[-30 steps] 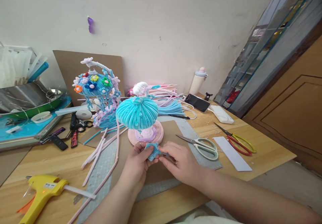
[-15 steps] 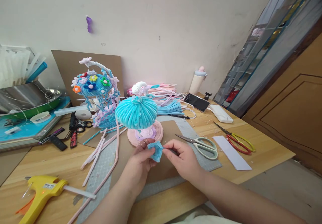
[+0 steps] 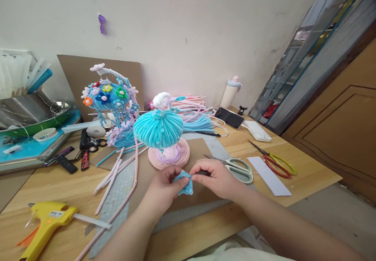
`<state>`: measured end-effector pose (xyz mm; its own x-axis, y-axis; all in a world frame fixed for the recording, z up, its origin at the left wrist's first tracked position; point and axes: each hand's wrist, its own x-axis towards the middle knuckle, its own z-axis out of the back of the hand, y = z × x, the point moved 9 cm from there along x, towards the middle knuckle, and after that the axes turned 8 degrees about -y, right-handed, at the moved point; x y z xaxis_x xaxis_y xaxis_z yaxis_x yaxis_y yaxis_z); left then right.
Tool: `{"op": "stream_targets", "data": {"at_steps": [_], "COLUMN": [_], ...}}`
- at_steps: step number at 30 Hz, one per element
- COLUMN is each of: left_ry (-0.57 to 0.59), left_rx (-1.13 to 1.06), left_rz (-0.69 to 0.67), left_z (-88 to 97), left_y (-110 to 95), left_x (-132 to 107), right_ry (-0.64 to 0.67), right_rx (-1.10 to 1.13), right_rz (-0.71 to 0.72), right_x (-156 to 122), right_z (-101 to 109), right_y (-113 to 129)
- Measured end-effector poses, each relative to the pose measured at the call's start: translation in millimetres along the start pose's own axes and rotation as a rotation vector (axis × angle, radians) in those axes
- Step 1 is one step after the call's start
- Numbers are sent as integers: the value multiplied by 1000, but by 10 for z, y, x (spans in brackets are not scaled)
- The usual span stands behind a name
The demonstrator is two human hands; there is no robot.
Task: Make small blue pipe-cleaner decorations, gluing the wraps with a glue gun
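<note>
My left hand [image 3: 166,184] is closed, with thumb and fingers pinching a small light-blue fuzzy piece [image 3: 185,190] that looks made of pipe cleaner. At the piece's upper right edge, my right hand [image 3: 216,177] is closed in a pinch. A slim dark tool [image 3: 203,173] shows between its fingers; its kind and its tip are hidden. Just behind my hands stands a turquoise pleated pipe-cleaner lampshade shape [image 3: 158,130] with a white fluffy top, above a round pink coiled base [image 3: 182,157].
A yellow glue gun [image 3: 48,222] lies at the front left. Green-handled scissors [image 3: 239,170], a white strip [image 3: 270,177] and red-yellow pliers [image 3: 276,163] lie right. Behind are a flower-covered lamp [image 3: 108,96], pipe-cleaner bundles [image 3: 196,124], a phone [image 3: 229,117] and a bottle [image 3: 230,92].
The light-blue piece has turned and dropped slightly in my left hand. My right hand has shifted a little up over its edge. The whole view has moved slightly.
</note>
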<state>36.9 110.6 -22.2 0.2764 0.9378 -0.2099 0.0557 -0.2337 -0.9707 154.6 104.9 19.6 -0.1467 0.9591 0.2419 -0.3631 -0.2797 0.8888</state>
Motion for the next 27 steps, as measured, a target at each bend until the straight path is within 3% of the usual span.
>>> {"op": "stream_targets", "data": {"at_steps": [4,7,9,12,16,21,24,27], "left_ry": [2,-3,-66,-182,-250,-234,-100,36], "left_rx": [-153,-242,-245,-135,18,385,514,382], "left_rz": [47,37,13,-46,-156,-357,-392,-327], "left_z": [-2,-12,27,104,153,129,5,-88], "left_y": [34,15,-5,-46,-114,-265,-310,-281], "left_x": [-14,-32,-39,-54,-70,-95,-113,-115], "right_ry": [-80,-123,-135,-143,-118,7,101,256], "right_rx": [74,5,-120,-349,-634,-825,-642,-245], "right_rz": [-15,137,252,319,409,537,381,-40], "right_x": [-29,-95,-156,-220,-276,-276,-135,3], "right_z": [-25,-68,-92,-103,-137,-172,-48,5], "right_y": [-63,68,188,276,379,546,489,148]}}
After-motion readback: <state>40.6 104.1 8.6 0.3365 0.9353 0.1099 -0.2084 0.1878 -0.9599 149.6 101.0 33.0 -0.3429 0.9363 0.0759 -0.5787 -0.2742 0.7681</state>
